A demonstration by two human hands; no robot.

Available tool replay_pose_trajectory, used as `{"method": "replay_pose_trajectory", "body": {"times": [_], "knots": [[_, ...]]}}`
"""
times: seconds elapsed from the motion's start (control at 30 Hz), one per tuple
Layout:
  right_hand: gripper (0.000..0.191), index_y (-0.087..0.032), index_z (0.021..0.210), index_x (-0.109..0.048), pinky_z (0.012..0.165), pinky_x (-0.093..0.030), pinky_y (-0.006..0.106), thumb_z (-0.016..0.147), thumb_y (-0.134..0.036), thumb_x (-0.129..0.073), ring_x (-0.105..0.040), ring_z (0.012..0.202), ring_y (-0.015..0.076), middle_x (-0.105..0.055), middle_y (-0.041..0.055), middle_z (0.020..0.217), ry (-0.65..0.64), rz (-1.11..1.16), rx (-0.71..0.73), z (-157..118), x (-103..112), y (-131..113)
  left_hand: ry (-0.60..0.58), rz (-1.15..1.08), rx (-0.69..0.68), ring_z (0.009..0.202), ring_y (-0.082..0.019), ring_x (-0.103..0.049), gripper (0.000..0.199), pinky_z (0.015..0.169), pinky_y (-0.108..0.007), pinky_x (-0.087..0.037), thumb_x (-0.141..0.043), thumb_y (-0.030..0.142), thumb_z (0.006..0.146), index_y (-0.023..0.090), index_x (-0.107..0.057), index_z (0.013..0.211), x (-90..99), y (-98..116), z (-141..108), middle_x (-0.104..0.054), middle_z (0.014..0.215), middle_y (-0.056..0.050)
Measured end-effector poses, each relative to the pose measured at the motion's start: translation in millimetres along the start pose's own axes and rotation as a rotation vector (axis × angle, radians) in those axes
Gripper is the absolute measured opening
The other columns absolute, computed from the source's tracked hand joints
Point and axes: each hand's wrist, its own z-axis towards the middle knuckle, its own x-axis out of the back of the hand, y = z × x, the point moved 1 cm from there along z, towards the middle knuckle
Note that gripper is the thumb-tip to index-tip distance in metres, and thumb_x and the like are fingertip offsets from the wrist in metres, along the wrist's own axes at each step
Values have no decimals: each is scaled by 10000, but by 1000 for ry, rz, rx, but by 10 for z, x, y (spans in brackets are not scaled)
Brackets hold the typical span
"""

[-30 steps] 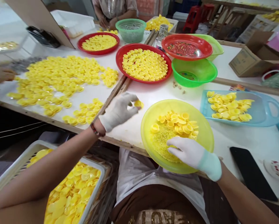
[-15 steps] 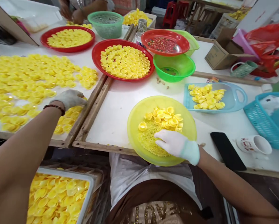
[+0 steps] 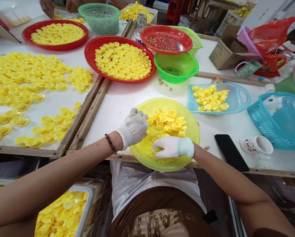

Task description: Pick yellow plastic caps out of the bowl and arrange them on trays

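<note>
A yellow plate [image 3: 193,131] at the table's front edge holds small yellow grains [image 3: 153,133] and a heap of yellow cup-shaped pieces [image 3: 171,120]. My left hand [image 3: 134,126], in a white glove, is at the plate's left rim with its fingers curled; what they hold, if anything, is hidden. My gloved right hand [image 3: 167,146] rests over the grains, just below the cup pieces, fingers bent down and their tips out of sight. Many more yellow pieces [image 3: 21,77] lie spread on the white table to the left.
Behind the plate stand a red tray [image 3: 90,62] of yellow cups and a green bowl [image 3: 192,69]. At right are a blue tray [image 3: 238,98] with yellow pieces, a black phone [image 3: 231,152], a mug [image 3: 256,144] and a blue basket [image 3: 268,120]. Another person's hands [image 3: 47,7] are at the far left.
My left hand has moved right, from the spread pieces on the left table to the yellow plate. My right hand stays over the grains. The view has shifted slightly.
</note>
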Motion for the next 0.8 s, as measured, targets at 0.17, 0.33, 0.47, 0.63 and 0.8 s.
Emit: {"method": "replay_pose_trajectory", "body": {"times": [0.17,0.33,0.47,0.63,0.8], "knots": [[173,-176,1001,-685,849,-477,316,860,-215,-592,-657,926,206,-734,57,1024,367,137,47,-197,2,97,-34,-222,65,861,-271,-647,216,875,-438,-427,-580,230,836,137,-640,1023,-76,27,-10,-711,960,-115],[132,-195,1018,-666,923,-485,339,923,-225,-580,-649,1000,202,-719,50,1050,689,162,172,-286,75,-2,14,-603,151,816,-222,-621,230,734,-327,-450,-605,228,787,158,-604,1006,-68,159,-100,-682,924,-73],[163,-206,1079,-654,969,-479,360,937,-211,-572,-634,1051,203,-711,52,1096,752,155,246,-240,73,-70,43,-725,154,740,-193,-586,153,703,-311,-450,-633,225,755,164,-598,891,-86,270,-102,-656,831,-46],[157,-194,1036,-661,955,-474,367,944,-220,-537,-635,1020,208,-711,59,1059,748,126,107,-338,87,-42,144,-802,148,749,-177,-597,196,719,-310,-484,-652,242,781,182,-584,954,-111,235,-180,-655,853,-23],[159,-193,960,-674,859,-457,313,949,-216,-518,-633,909,180,-715,36,965,595,106,49,-420,94,0,234,-797,125,802,-183,-629,217,768,-326,-521,-651,251,810,207,-560,1003,-137,184,-303,-657,920,-28]]}}
